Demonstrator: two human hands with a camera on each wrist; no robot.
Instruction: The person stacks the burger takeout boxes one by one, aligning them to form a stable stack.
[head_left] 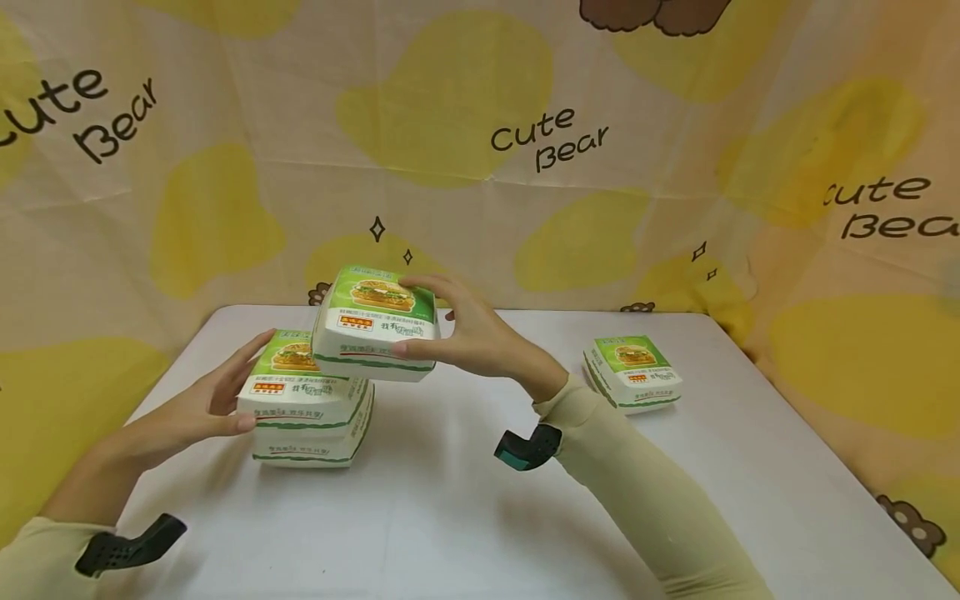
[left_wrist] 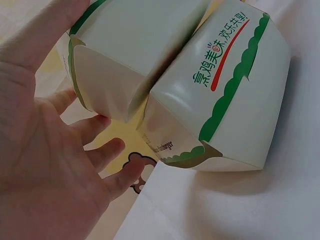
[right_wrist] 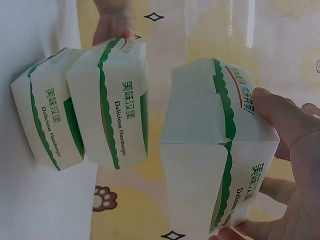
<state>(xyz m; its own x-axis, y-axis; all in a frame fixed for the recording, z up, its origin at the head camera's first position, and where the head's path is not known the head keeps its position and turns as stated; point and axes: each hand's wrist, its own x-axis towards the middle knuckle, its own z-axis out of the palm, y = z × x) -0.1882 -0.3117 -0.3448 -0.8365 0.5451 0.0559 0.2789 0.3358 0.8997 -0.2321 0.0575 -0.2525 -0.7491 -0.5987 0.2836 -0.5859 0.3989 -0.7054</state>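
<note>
Fingers of the right hand point(head_left: 480, 337): pinching the held box point(head_left: 371, 325) at its right end; thumb on the near face, forefinger over the right part of the top face.
Fingers of the left hand point(head_left: 191, 415): pinching the upper box point(head_left: 296, 396) from its left side; thumb on the near face, forefinger toward the far side, the others spread apart in the left wrist view.
Stack: upper box on the lower box point(head_left: 300, 447); lower box rests on the bench point(head_left: 420, 517), near its left edge.
Held box location: raised off the bench, above the upper box and offset toward the bench's right edge.
Governing relation: a gap separates held box and upper box, visible in the right wrist view; the offset is sideways as well as vertical.
Attitude: printed top upward; near lower edge slopes slightly down to the right.
Long axis: none evident; the boxes appear nearly square.
Nearer hand, stack: left, in contact with the upper box.
Lone box point(head_left: 636, 372): on the bench, toward its far right corner, untouched; right hand nearer.
</note>
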